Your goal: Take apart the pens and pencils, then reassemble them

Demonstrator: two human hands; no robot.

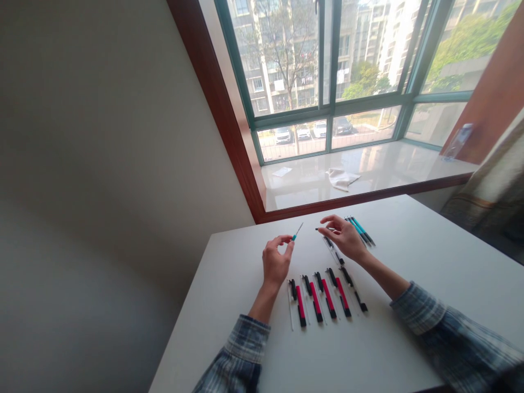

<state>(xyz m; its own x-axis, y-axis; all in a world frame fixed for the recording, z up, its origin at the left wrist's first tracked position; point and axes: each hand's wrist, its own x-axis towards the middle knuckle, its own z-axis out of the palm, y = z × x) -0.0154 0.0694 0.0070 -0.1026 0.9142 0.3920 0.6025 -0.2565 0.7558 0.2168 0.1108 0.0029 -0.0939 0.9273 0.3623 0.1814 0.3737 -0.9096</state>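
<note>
My left hand (277, 261) is raised over the white table, thumb and forefinger pinched on a teal pen part (293, 237). A thin rod, which looks like a refill, sticks up from it. To the right, my right hand (343, 236) has its thumb and fingers closed around a small dark pen piece (317, 228); its exact kind is too small to tell. The two pieces are apart. Under my right hand lie black and clear pen parts (333, 251). Just beyond its wrist, several teal and black pens (361, 231) lie side by side.
Nearer me on the white table (229, 284), pink barrels (314, 297), black pen parts (307, 285) and thin refills (291, 311) lie in a row. Behind the table, a window sill holds a crumpled white cloth (342, 179) and a clear bottle (457, 143). A wall stands left.
</note>
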